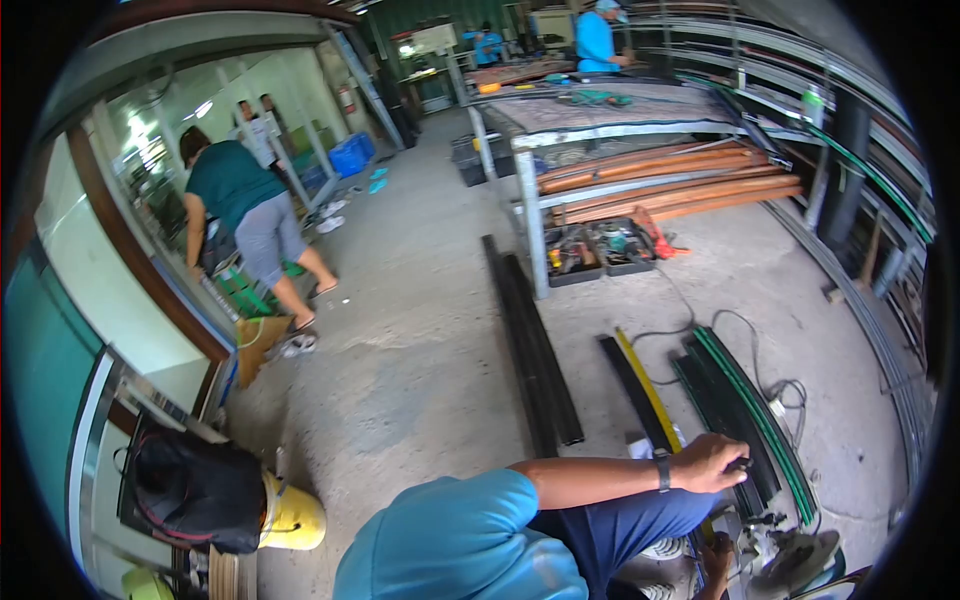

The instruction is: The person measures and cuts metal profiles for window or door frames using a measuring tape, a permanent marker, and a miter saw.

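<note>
My left hand [708, 462], with a dark watch on its wrist, is closed around a black handle [741, 465]. Below it, my right hand [716, 558] is partly in view near the saw-like machine, its fingers bent on something too small and shaded to name. The machine [795, 560] has a round disc or guard and stands at the bottom right. A yellow strip [648, 392] runs down towards my hands, beside a black bar [632, 385]. Dark green and black profiles [735, 410] lie on the floor to the right.
Long black bars [530, 350] lie mid-floor. A metal-framed bench [620, 135] holds wooden lengths and toolboxes [573, 252]. A black bag [195, 490] rests by a yellow bucket [293, 515]. One person [240, 190] bends at left; others are farther back. A cable loops at right.
</note>
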Demonstrator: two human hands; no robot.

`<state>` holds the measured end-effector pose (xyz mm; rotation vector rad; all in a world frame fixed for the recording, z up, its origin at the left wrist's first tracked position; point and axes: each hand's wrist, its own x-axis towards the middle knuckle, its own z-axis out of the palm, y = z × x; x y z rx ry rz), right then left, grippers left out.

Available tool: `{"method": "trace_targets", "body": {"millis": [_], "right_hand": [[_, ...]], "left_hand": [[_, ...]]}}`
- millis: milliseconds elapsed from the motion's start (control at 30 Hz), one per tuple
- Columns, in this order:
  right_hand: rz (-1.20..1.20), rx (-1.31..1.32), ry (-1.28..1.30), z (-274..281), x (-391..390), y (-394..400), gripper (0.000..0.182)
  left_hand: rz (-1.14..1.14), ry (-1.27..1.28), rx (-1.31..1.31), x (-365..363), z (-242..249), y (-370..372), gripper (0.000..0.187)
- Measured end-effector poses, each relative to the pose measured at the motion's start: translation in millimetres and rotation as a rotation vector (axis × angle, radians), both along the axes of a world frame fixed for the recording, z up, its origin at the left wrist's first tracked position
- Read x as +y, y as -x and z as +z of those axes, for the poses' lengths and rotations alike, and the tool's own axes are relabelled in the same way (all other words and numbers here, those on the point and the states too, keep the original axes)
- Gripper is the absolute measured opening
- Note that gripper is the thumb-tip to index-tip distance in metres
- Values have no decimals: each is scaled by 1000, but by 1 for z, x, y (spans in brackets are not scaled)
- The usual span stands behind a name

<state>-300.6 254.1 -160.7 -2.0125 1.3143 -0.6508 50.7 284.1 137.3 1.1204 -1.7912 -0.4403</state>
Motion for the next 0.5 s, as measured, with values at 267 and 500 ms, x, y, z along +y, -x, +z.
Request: {"method": "trace_targets", "body": {"millis": [267, 500], "right_hand": [[-50, 104, -19, 16, 5, -4, 41], [-92, 112, -13, 15, 8, -1, 44]], "left_hand": [[19, -24, -30, -1, -1, -1, 31], [9, -21, -28, 0, 0, -1, 33]]}}
